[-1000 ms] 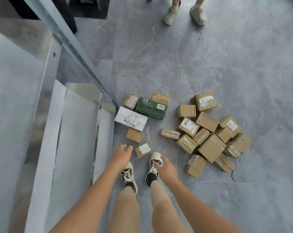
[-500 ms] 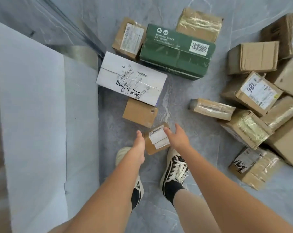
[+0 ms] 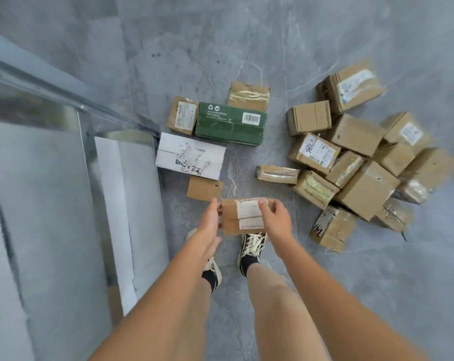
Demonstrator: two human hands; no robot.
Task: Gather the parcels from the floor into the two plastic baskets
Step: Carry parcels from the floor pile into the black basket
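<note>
Small parcel (image 3: 243,217) between both hands: left hand (image 3: 207,225), right hand (image 3: 276,220).

I see matt brown cardboard parcels (image 3: 356,162) with glossy tape, polished grey stone floor (image 3: 325,43), shiny metal rail (image 3: 51,87).

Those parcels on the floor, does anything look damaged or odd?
The pile at right lies jumbled, boxes tilted against each other. No spill or tear shows. Both hands hold one small parcel.
</note>
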